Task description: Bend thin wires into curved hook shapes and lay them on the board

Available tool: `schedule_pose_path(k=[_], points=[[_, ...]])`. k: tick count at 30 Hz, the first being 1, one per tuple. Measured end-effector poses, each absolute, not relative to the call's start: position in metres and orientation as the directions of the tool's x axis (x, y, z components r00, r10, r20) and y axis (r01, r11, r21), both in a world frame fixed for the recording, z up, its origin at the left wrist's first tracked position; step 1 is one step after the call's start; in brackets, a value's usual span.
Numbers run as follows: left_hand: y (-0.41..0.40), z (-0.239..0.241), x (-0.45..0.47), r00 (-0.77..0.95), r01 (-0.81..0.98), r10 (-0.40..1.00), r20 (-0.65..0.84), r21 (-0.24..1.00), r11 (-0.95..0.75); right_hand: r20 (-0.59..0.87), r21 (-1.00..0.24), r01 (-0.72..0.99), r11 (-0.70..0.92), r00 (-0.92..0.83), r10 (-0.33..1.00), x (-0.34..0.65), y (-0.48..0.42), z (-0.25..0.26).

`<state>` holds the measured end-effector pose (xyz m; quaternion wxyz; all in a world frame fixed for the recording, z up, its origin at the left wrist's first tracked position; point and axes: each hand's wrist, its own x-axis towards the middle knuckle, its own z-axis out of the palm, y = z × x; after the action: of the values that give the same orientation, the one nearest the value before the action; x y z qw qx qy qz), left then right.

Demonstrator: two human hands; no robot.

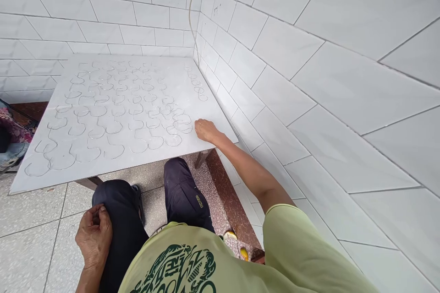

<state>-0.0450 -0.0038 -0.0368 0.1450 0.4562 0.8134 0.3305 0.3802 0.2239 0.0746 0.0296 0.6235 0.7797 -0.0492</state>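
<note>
A white rectangular tabletop [182, 78] carries many thin dark curved lines [115, 149], shaped like hooks, S-bends and loops; whether they are drawn or thin strands I cannot tell. My right hand [206, 130] is closed, its knuckles up, and touches the tabletop near the front right corner. Just left of it lies a cluster of overlapping loops [182, 121]. Whatever may be inside its fingers is hidden. My left hand [94, 233] rests on my left thigh, fingers curled in and thumb pressed against them; what it holds, if anything, does not show.
White tiled walls [275, 68] meet in a corner behind and right of the table. A cable [190, 13] hangs down that corner. Table legs [202, 159] stand on a speckled floor [30, 247]. Patterned fabric [15, 126] lies at the far left, and a yellow object [244, 253] sits low beside me.
</note>
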Motion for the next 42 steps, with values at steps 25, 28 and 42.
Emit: schedule_pose_path(k=[25,28,42], points=[[-0.005,-0.033,-0.043,-0.541,0.631,0.839,0.067,0.692,0.351,0.151,-0.519,0.831,0.199,-0.140,0.978,0.393,0.221,0.057],[-0.006,-0.031,-0.042,-0.542,0.628,0.838,0.061,0.692,0.356,0.219,-0.525,0.821,0.222,-0.122,0.968,0.392,0.218,0.053],[-0.005,-0.030,-0.042,-0.538,0.634,0.841,0.064,0.688,0.353,0.096,-0.721,0.691,0.061,0.012,0.995,0.388,0.224,0.053]])
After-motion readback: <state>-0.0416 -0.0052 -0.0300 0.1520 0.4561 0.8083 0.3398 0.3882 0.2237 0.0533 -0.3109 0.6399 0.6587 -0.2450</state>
